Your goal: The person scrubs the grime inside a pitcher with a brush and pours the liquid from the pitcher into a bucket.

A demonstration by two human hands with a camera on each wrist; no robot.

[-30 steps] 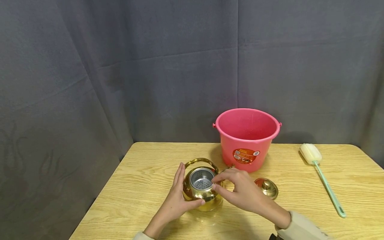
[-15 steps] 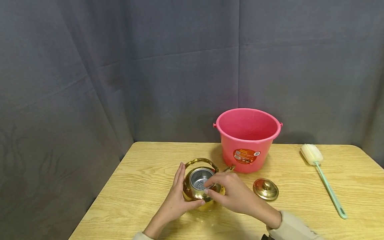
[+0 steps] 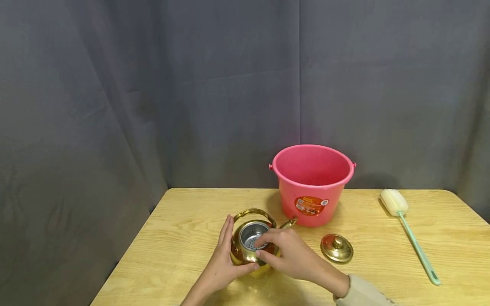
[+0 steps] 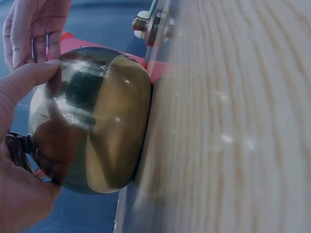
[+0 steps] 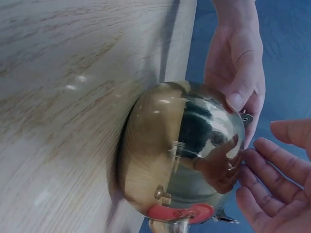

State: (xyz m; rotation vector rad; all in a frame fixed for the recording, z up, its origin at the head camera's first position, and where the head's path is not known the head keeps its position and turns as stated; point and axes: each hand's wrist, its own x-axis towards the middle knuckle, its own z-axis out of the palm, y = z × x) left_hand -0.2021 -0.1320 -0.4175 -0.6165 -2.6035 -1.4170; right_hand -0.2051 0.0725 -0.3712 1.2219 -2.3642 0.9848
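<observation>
A shiny gold teapot stands on the table, its arched handle up and its spout toward the bucket. A perforated metal strainer sits in its open mouth. My left hand holds the teapot's body, thumb across the front and fingers along the left side. Over the right part of the mouth is my right hand, its index finger reaching above the strainer. In the right wrist view its fingers are loosely extended beside the top, thumb apart. The gold lid lies to the right.
Behind the teapot stands a pink bucket with an orange label. A sponge brush with a long green handle lies on the right of the wooden table. Grey curtains hang behind and at the left.
My right hand has shifted left from the rim's right side, its index finger moving over the strainer. The left hand keeps its hold on the teapot. The head view has tilted up slightly.
</observation>
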